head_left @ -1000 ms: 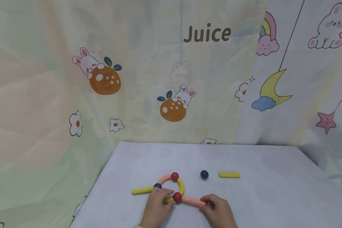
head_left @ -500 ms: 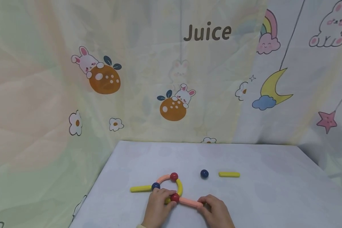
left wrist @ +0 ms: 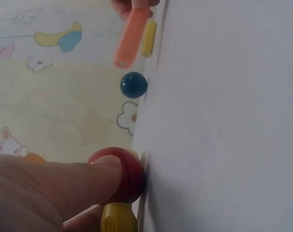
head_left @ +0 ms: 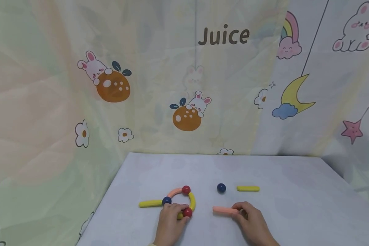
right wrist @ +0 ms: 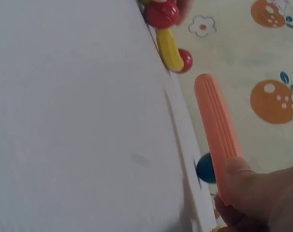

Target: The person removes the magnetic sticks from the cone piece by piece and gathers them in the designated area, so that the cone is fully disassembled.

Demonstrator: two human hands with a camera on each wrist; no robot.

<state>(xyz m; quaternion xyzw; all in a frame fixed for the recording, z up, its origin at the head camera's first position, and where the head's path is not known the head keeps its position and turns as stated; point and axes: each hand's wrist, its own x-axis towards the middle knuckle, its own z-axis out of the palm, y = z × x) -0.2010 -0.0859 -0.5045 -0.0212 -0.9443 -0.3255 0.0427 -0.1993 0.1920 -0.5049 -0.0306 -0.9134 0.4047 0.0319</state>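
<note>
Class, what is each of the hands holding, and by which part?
Right hand: the straight pink stick, by its right end. Left hand: the nearer red ball, pinched at its sides.

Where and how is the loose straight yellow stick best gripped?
Probably at mid-length, pinching across the narrow width of the yellow stick from above: it lies flat with its length running left to right, leaving both long sides exposed. Coming in from the right looks safer, as the loose blue ball sits off its left end. The right hand currently holds the pink stick.
</note>
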